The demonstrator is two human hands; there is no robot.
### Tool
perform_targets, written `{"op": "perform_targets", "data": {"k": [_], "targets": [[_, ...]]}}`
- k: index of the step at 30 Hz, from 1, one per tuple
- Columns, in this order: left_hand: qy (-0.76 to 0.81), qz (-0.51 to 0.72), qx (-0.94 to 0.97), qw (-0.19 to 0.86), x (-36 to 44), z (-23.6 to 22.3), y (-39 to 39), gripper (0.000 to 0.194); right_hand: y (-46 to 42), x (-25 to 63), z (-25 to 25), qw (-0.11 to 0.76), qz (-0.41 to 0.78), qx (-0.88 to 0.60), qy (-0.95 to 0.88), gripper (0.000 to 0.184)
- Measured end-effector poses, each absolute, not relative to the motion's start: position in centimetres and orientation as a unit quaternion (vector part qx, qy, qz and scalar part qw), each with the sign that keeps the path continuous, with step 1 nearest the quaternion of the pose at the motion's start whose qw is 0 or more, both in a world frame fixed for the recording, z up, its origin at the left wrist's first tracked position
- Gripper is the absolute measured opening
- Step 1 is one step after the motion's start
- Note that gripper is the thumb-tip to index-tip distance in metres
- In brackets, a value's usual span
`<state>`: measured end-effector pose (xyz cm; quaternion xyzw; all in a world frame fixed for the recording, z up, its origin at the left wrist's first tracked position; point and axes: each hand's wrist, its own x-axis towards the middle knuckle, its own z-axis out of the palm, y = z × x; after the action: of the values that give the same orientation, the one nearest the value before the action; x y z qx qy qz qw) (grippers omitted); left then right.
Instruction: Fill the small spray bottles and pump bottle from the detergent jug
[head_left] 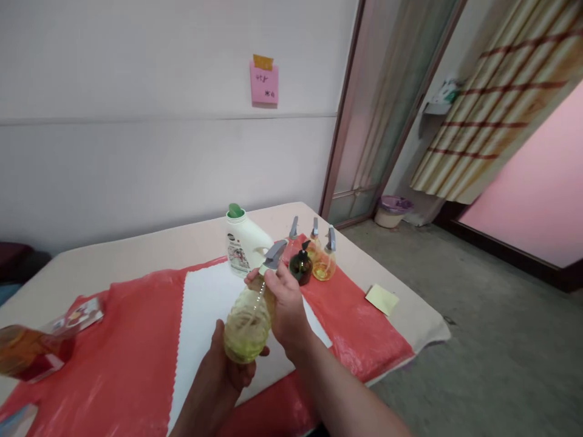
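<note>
A clear, ribbed spray bottle with yellowish liquid in its lower part is tilted above the white sheet. Its grey trigger head points up and to the right. My right hand grips the bottle's neck just below the head. Cupped round the base from below, my left hand supports it; some of its fingers are hidden behind the bottle. Behind them stands a white jug with a green piece at its mouth. A dark pump bottle is just right of my right hand.
Several grey-headed bottles, including a yellow one, stand at the right on red plastic. A white sheet lies on it. A yellow note is near the table's right edge. An amber container lies at left.
</note>
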<state>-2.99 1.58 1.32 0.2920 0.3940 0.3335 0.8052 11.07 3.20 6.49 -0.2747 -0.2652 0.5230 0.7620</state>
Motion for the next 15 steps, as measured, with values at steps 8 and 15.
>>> {"op": "perform_targets", "data": {"k": [8,15], "targets": [[0.467,0.533,0.424,0.564,-1.0,1.1,0.7,0.085,3.9,10.0,5.5,0.788,0.481,-0.316,-0.216,0.032],[0.422,0.505,0.301,0.690,-1.8,1.4,1.5,0.071,3.5,11.1,6.2,0.798,0.490,-0.262,-0.234,0.026]]}}
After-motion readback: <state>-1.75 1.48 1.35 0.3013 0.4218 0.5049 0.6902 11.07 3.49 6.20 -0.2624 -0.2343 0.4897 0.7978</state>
